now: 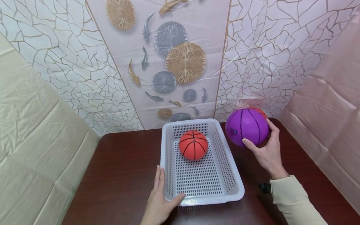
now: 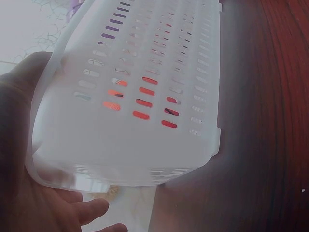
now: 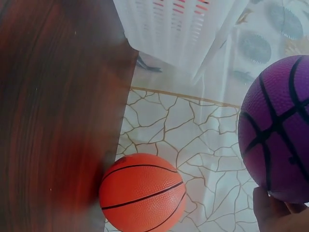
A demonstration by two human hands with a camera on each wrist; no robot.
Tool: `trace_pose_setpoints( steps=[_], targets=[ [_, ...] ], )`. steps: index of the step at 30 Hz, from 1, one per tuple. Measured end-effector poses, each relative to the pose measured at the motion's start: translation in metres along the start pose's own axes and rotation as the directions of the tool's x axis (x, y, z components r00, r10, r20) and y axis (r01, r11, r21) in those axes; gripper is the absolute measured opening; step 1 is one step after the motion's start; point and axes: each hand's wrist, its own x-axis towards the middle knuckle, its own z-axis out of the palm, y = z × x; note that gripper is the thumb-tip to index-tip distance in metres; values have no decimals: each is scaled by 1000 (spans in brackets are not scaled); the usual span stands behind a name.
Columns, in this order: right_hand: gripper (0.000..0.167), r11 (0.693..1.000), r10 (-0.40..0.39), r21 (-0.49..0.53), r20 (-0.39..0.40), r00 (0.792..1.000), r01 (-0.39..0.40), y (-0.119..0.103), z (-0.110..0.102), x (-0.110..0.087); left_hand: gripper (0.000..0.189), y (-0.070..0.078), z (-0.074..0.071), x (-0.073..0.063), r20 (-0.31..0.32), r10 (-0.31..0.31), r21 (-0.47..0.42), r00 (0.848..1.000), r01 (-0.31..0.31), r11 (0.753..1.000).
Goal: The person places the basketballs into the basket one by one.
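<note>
My right hand (image 1: 267, 151) holds a purple basketball (image 1: 247, 126) above the table, right of the basket; the thumb is on its near side and the fingers are on its right. In the right wrist view the purple basketball (image 3: 277, 130) is cut off by the edge. My left hand (image 1: 161, 195) rests at the near left corner of a white perforated plastic basket (image 1: 239, 187). Its fingers lie straight along the outer left side, with the thumb on the front rim. An orange-red basketball (image 1: 193, 145) sits inside the basket, toward the back.
A second orange basketball (image 3: 142, 193) rests on the dark wooden table (image 1: 126, 175) at the back right, mostly hidden behind the purple one in the head view. Patterned cloth (image 1: 180, 103) hangs behind the table, with plain cloth (image 1: 332, 103) at the sides.
</note>
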Motion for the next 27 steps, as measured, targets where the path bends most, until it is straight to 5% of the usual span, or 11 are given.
trace_pose_setpoints(
  steps=[27],
  targets=[
    [108,986,-113,131,62,992,104,-13,1,-18,119,0,0,1,-2,5,4,1000,-5,1000]
  ],
)
